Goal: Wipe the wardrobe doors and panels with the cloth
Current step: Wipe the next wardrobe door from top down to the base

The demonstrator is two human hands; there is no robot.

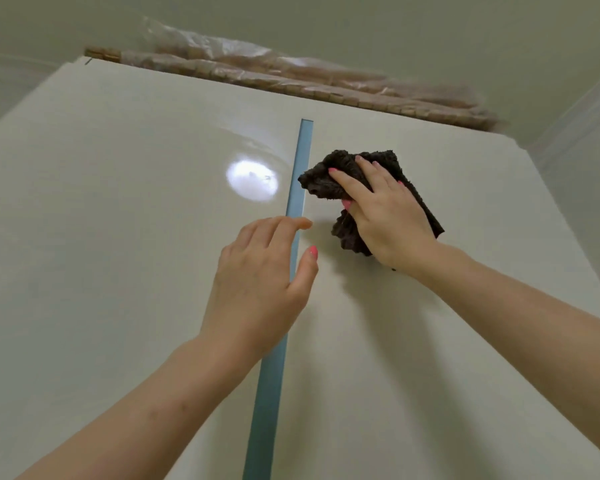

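Presently, right fingers [343, 174]: spread flat over the cloth [368, 199], with the thumb tucked against its lower fold; the cloth is pressed to the surface rather than bunched in a fist.
Right hand [388, 216]: laid on the cloth, high on the right-hand door, just beside the central strip.
Cloth: dark, thick-piled and crumpled, lying against the right door [430, 341] near its top edge; part of it is hidden beneath the palm.
Left fingers [284, 225]: held straight and relaxed, nothing gripped; the tips reach the blue strip [274, 368], though contact with it cannot be confirmed.
Left hand [257, 289]: held open across the seam between the doors, below and to the left of the cloth.
Left door [101, 237]: glossy, bearing a bright lamp reflection [252, 180] with faint arcs around it, possibly wipe marks; this is judged, not certain.
Wardrobe top: wrapped rolls [291, 77] are stored there, under the ceiling.
Progress: the upper right door is judged to be under wiping; no dirt or dampness is visible to mark finished areas, and the lower doors and side panels lie out of view, so what is left cannot be told.
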